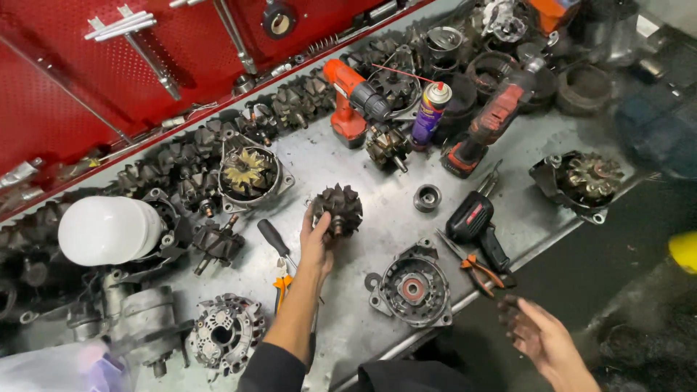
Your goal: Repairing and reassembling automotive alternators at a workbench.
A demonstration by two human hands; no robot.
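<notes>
On the grimy metal workbench [406,152], near its middle, the left hand [316,243] closes around a dark claw-pole alternator rotor [338,209], fingers wrapped on its left side while the rotor stands on the bench top. Off the front edge of the bench, the right hand [539,335] hangs over the dark floor, palm up, grease-blackened fingers spread wide and holding nothing. Between the two hands lies a round alternator end housing [412,289] with a reddish bearing seat at its centre. Just left of the left wrist rest a black-handled screwdriver [275,239] and orange-handled pliers [282,287]. To the right of the rotor sits a small grooved pulley [427,197], and beyond it a black soldering gun [475,223] with orange-handled cutters [473,264] beside it. Farther back stand an orange cordless drill [350,101], a spray can [431,113] and a red impact driver [491,123]. A white bulb lamp [107,229] glows at the left, among rows of dark rotors along the red tool panel [65,80].
</notes>
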